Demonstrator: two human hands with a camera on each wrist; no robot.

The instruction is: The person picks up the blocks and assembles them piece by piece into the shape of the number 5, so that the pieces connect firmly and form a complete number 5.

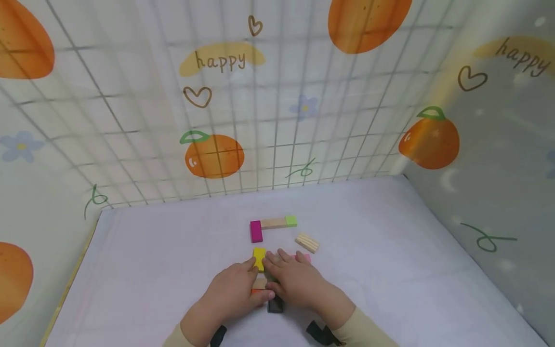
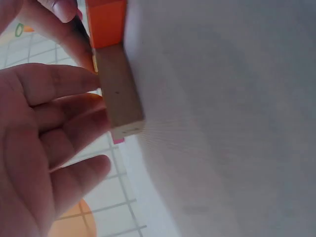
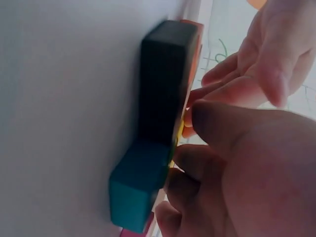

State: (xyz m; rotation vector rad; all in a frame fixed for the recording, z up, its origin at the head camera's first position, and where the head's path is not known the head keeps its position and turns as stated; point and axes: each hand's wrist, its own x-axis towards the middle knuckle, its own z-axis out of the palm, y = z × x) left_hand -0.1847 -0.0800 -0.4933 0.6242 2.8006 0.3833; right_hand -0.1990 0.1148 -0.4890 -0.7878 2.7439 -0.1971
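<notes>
Left hand [image 1: 234, 291]: lying palm down beside the cluster, touching the yellow block [image 1: 259, 259] with a fingertip; holding fingers slightly bent and apart in its wrist view, clamping on nothing.
Right hand [image 1: 301, 282]: reaching over the cluster from the other side, spreading fingers with gaps between, gripping nothing visible; cannot tell how firmly pressing.
Yellow block: sitting between both hands' fingertips, pointing its long axis away from the person, toward the wall.
Black block [image 3: 165, 81]: showing partly beneath the right hand in the head view, poking toward the person; running its long axis steeply up the right wrist view.
Teal block [image 3: 138, 182]: adjoining the black block's lower end in that view, lying near the right fingers.
Bare-wood block [image 2: 118, 94]: running its long axis steeply down the left wrist view, lying beside the left fingertips, meeting the orange block [image 2: 107, 24] at the upper end.
Pink block [image 1: 303, 258]: peeping out beyond the right fingertips.
Beyond the hands: lying on the white cloth [image 1: 368, 221], a magenta block [image 1: 256, 231] pointing lengthwise toward the wall, a crosswise wooden strip [image 1: 274, 223] between magenta and a lime block [image 1: 291, 221], and a striped wooden block [image 1: 307, 242] slanting diagonally.
</notes>
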